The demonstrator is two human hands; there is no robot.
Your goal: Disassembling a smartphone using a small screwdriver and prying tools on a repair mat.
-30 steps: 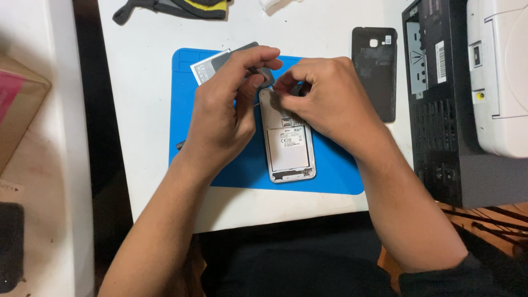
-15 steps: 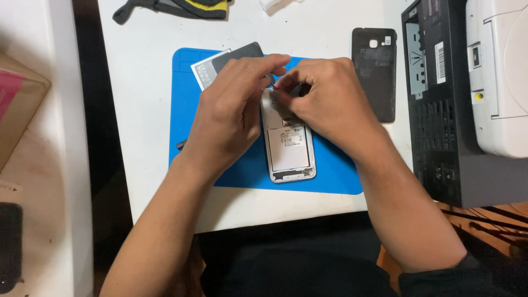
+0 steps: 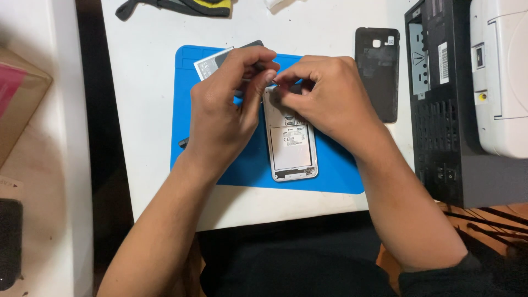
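Observation:
A white phone with its back cover off lies face down on a blue mat, its empty battery bay showing. My left hand hovers over the phone's top left, thumb and forefinger pinched on a thin dark tool. My right hand grips the phone's top edge, its fingertips meeting the left hand's there. What lies between the fingertips is hidden. A grey battery pokes out from under my left hand at the mat's upper left.
The phone's black back cover lies on the white table right of the mat. A black case and a white device stand at the right edge. A black and yellow strap lies at the back. A cardboard box is at the left.
Both hands have stayed at the phone's top. My left fingers have closed in toward the right fingertips and now cover more of the battery.

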